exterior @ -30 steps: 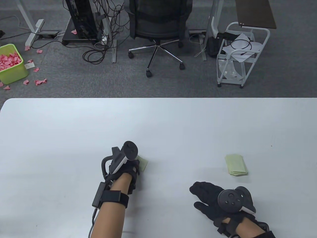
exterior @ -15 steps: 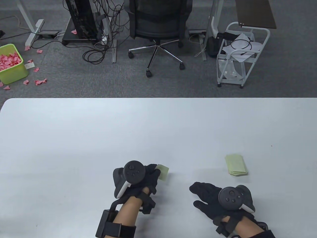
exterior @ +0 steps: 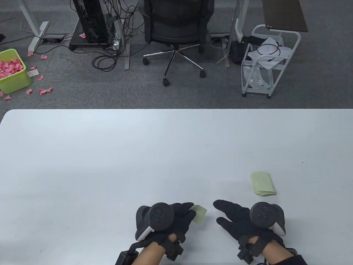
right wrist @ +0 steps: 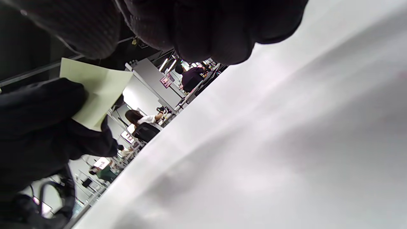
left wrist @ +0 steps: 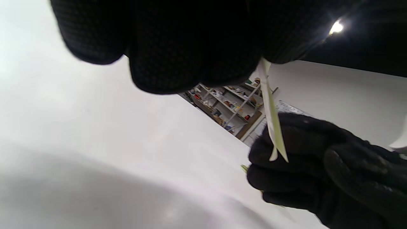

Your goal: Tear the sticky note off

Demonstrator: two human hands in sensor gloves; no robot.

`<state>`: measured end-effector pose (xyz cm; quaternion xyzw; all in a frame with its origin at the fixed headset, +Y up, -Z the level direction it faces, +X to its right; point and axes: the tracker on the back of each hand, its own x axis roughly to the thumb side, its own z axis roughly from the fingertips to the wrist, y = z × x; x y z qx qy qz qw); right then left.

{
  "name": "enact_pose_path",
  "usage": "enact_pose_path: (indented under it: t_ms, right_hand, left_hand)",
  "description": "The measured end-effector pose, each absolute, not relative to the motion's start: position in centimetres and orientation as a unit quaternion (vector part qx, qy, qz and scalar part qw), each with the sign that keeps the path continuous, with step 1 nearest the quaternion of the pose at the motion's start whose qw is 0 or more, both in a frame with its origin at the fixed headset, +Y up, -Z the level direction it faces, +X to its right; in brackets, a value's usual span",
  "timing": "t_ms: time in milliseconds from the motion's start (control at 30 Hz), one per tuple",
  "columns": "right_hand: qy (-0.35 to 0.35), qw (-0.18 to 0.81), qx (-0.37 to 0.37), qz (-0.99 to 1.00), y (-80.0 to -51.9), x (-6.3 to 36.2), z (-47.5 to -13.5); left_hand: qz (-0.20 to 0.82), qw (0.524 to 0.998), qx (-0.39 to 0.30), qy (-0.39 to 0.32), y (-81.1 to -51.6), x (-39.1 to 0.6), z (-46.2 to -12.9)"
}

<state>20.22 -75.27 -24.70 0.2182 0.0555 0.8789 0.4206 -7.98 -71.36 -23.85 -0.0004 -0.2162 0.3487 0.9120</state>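
Note:
My left hand [exterior: 182, 214] holds a thin pale green sticky-note pad [exterior: 200, 214] at the table's front middle. The pad juts out to the right of its fingers. The left wrist view shows the pad [left wrist: 272, 127] edge-on, hanging down from the fingers. The right wrist view shows its flat face [right wrist: 95, 92] beside the left glove. My right hand [exterior: 224, 214] lies just right of the pad, fingers spread and pointing left, holding nothing. A small gap separates its fingertips from the pad.
A small stack of torn-off green notes [exterior: 262, 184] lies on the white table [exterior: 138, 154] to the right, behind my right hand. Beyond the far edge are an office chair [exterior: 176, 30], a white cart [exterior: 266, 58] and a green bin [exterior: 12, 70] of pink notes.
My left hand has carried the pad toward the front and to the right, close to my right hand. My right hand has shifted slightly toward the pad.

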Motion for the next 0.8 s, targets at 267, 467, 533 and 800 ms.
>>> enact_pose_path:
  t_ms: [267, 467, 533, 800]
  right_hand:
    - [0.154, 0.567, 0.154, 0.794, -76.9, 19.2, -25.1]
    - [0.169, 0.580, 0.147, 0.783, -76.8, 19.1, -25.1]
    - [0.183, 0.610, 0.147, 0.757, -76.7, 19.2, -25.1]
    - [0.254, 0.719, 0.148, 0.630, -77.3, 18.8, -25.1]
  left_hand:
    - [0.392, 0.886, -0.044, -0.245, -72.4, -6.7, -23.9]
    - [0.413, 0.875, -0.046, -0.249, -72.6, -6.5, -23.9]
    - [0.443, 0.854, -0.047, -0.267, -72.8, -6.7, -24.0]
    - [0.644, 0.706, -0.038, -0.293, -73.6, -7.7, -24.3]
